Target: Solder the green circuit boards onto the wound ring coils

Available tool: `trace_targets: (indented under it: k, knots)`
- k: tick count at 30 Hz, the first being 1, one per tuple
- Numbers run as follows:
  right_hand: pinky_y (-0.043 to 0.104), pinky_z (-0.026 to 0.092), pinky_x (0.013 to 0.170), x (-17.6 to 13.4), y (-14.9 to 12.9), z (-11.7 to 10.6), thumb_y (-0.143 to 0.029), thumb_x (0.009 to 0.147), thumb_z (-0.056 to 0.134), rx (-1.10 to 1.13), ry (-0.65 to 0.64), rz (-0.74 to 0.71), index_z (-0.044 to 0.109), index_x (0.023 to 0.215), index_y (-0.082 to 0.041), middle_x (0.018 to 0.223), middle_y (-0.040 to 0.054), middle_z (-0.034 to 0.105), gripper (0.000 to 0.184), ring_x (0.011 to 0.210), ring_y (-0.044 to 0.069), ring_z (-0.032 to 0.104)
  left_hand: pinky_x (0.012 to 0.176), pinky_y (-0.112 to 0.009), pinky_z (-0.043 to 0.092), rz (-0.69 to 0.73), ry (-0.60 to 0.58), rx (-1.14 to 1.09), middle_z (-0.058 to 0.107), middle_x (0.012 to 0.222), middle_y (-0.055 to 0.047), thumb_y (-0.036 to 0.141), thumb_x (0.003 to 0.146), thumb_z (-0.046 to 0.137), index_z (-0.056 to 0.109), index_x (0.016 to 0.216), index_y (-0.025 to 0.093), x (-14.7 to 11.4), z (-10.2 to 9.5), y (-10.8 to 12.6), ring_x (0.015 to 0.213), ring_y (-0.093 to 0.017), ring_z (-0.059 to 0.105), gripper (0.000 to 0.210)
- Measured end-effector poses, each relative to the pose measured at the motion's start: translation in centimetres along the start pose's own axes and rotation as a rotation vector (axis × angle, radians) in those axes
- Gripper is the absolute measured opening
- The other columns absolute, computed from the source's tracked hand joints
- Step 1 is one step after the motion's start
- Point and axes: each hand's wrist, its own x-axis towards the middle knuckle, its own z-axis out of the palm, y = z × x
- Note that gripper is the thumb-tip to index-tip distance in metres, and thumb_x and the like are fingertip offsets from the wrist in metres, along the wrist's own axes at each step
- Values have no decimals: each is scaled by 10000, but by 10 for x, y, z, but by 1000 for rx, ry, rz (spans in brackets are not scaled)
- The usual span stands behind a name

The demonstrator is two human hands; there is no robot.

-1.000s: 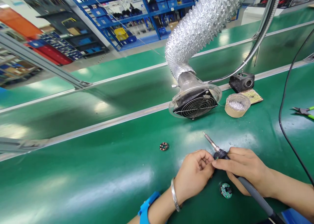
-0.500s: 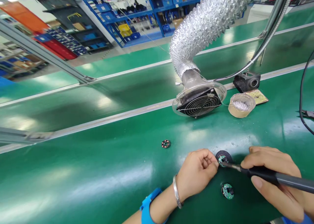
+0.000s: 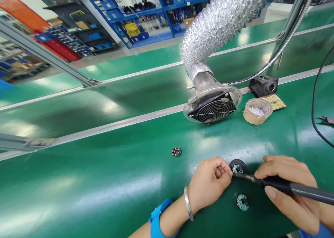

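Observation:
My right hand [image 3: 289, 189] grips a soldering iron [image 3: 276, 185] with a dark handle, its tip pointing left. The tip touches or nearly touches the lower edge of a small round green circuit board [image 3: 237, 168], which sits in a black ring [image 3: 241, 162]. My left hand [image 3: 212, 180] is closed in a pinch at the left edge of that board; whatever lies between the fingertips is too small to make out. Below them on the green surface lies a second round green circuit board [image 3: 242, 202] with a black part on it.
A copper-wound coil ring [image 3: 176, 152] lies to the left. Behind stand a fume extractor hood [image 3: 212, 107] with a silver duct [image 3: 221, 29], a round tub of metal bits [image 3: 257, 114], a yellowish pad [image 3: 275, 101] and a black holder [image 3: 263, 87]. Pliers [image 3: 326, 120] and a cable [image 3: 314, 109] are at right.
The soldering iron's tip has moved slightly left and down along the board's edge, my right hand with it. My left hand stays in its pinch at the same place.

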Motion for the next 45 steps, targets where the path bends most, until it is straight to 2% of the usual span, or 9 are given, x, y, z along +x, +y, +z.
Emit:
trace_targets:
  k: [14,21,24,26,30,36,39,43,45]
  knots:
    - [292,396,481,0,-6,-8,-139,781,491,-48,34,5,588,933,-201,635,9,570,191,531,153,535,430,-196,383,-7,3,21,558,536,26,193,758,535,582,690,161,1,0,0,423,-79,470,89]
    - [258,468,497,0,4,-3,-119,847,514,-82,192,-15,586,1152,-209,733,9,619,326,570,134,585,445,-196,378,35,3,67,551,617,26,179,738,570,568,736,162,0,-1,2,453,-76,463,17]
    - [211,487,514,-1,14,6,-81,889,504,-77,212,-3,530,1270,-223,715,-27,622,407,544,94,577,482,-204,398,112,19,186,564,774,18,136,654,679,586,899,155,-2,0,5,476,-61,453,263]
    - [201,493,540,0,19,11,-65,900,499,-110,174,-14,549,1226,-220,755,-24,652,364,566,87,583,506,-214,402,155,35,277,555,824,15,157,644,743,607,951,162,-2,1,6,489,-59,437,336]
    - [253,489,605,5,23,18,-63,891,506,-189,34,-74,568,1099,-200,867,20,683,256,657,126,568,530,-219,397,222,34,280,531,801,10,269,720,769,666,940,179,8,-1,3,541,-86,437,259]
    - [256,414,575,4,25,22,-48,858,510,-235,-36,-130,548,1111,-191,772,11,614,292,629,139,456,599,-228,401,403,-109,259,510,736,5,253,776,733,721,922,207,23,-14,0,654,-131,481,153]
    - [262,411,592,3,27,23,-44,855,510,-247,-50,-132,541,1108,-188,805,20,615,293,652,147,459,573,-216,419,347,-47,214,534,851,-2,240,741,766,673,1014,200,17,-16,-3,597,-94,480,292]
    - [270,425,617,3,29,24,-48,862,494,-252,-91,-129,538,1102,-177,833,25,635,276,667,150,478,558,-209,409,386,13,225,539,803,-11,222,817,669,678,862,177,1,-11,-6,595,-93,474,65]
    - [270,433,627,4,29,24,-46,863,491,-242,-91,-134,538,1107,-176,860,28,646,280,674,146,488,555,-206,402,392,26,217,542,766,-13,207,837,627,681,815,172,-3,-6,-5,603,-98,472,67]
